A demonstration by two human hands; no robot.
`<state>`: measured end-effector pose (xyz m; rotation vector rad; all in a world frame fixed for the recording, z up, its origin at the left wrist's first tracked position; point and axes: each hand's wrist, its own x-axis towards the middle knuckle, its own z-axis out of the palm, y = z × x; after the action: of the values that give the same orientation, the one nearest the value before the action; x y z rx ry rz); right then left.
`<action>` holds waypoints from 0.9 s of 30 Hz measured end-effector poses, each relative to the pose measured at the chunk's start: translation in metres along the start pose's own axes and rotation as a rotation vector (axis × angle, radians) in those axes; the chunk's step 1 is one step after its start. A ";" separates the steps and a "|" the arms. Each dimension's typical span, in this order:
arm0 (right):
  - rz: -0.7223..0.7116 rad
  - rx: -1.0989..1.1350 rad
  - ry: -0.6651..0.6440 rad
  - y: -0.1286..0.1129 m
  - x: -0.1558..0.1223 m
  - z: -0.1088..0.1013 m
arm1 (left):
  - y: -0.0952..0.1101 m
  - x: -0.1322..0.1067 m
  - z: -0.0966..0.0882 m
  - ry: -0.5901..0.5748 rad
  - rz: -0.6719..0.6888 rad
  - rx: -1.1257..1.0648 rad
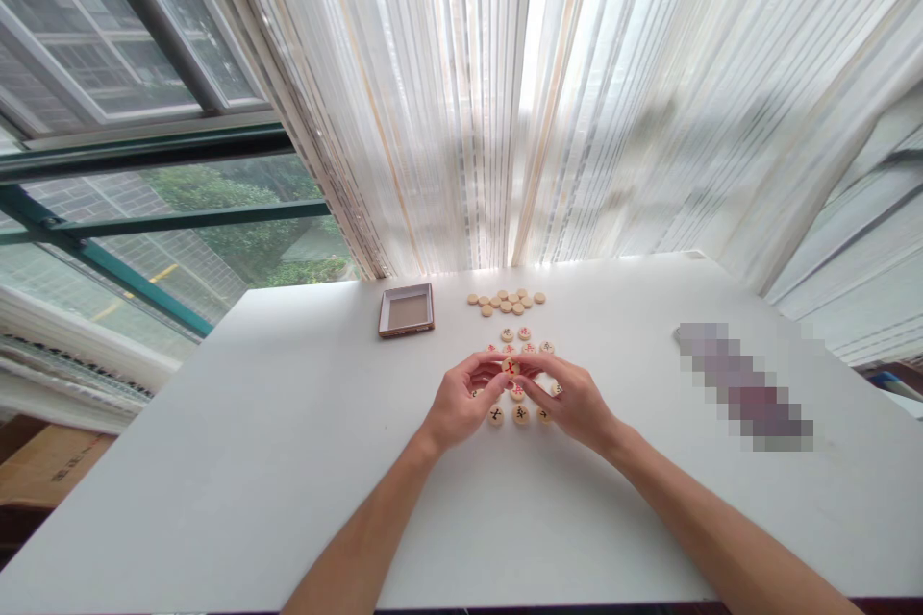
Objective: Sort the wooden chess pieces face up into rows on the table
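Observation:
Between the fingertips of both hands is a round wooden Chinese chess piece (511,367) with a red character facing me. My left hand (472,396) pinches it from the left, and my right hand (566,391) from the right. Beneath and around the hands lie several more pieces in rows, with red or black characters. A black-marked piece (520,414) sits in the row nearest me, and two pieces, one black (507,334) and one red (524,333), lie beyond my fingers. My hands hide part of the middle rows.
Several pieces with no marking showing (506,306) lie loosely grouped farther back on the white table (288,452). Left of them is a shallow open box (384,319). A pixelated long object (746,389) is at the right. Striped curtains (461,115) hang behind the table.

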<state>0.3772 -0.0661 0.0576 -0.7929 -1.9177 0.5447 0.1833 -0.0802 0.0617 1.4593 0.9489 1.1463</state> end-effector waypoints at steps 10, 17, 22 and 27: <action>0.055 0.080 -0.021 -0.005 0.003 -0.002 | 0.004 0.000 -0.001 0.014 0.059 0.116; 0.139 0.074 -0.020 -0.005 0.003 -0.002 | 0.003 -0.001 -0.001 0.042 0.155 0.235; 0.207 0.101 -0.026 -0.003 0.002 -0.001 | 0.001 -0.003 -0.001 0.015 0.277 0.359; 0.223 0.075 0.006 -0.006 0.002 0.000 | -0.002 -0.004 0.000 -0.015 0.369 0.427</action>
<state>0.3750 -0.0689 0.0622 -0.9646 -1.8033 0.7455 0.1824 -0.0834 0.0593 2.0497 0.9794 1.2390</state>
